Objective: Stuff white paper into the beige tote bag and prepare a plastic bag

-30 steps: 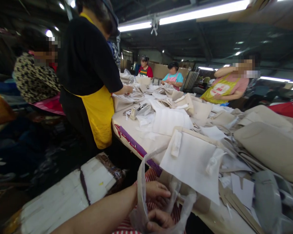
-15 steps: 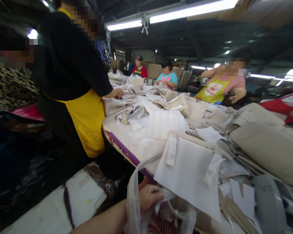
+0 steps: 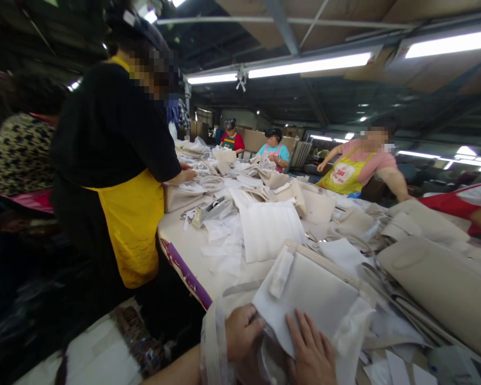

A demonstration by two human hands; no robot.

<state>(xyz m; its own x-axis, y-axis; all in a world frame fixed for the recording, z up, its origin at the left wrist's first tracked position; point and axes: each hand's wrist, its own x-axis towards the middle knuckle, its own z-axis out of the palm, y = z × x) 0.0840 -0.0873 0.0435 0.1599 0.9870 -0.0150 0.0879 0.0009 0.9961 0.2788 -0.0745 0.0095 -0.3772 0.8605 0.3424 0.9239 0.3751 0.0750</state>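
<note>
Two hands met on a white bag (image 3: 316, 299) at the near edge of the bench (image 3: 192, 246). Its long axis ran from that near edge up and rightward toward the bench's middle, with a white strap (image 3: 282, 271) on its upper left pointing away from the person. One near corner overhung the edge, and clear plastic (image 3: 214, 342) hung below it there.

Fingers of the left hand (image 3: 240, 330) were curled tight, gripping the bag's near-left corner together with the plastic. Those of the right hand (image 3: 310, 350) lay flat and slightly spread, palm down, pressing the bag's near edge; it held nothing.

Room to move was scant on the right, where beige panels (image 3: 441, 283) and paper scraps (image 3: 393, 369) crowded just beside the bag. Behind it, a ribbed white sheet (image 3: 270, 230) lay near, with more scraps to its left. Left of the bag the bench edge, trimmed in purple tape (image 3: 184, 270), dropped to open floor. Farther along that edge stood a person in a yellow apron (image 3: 136, 224), one hand on the bench; others worked at the far side.
</note>
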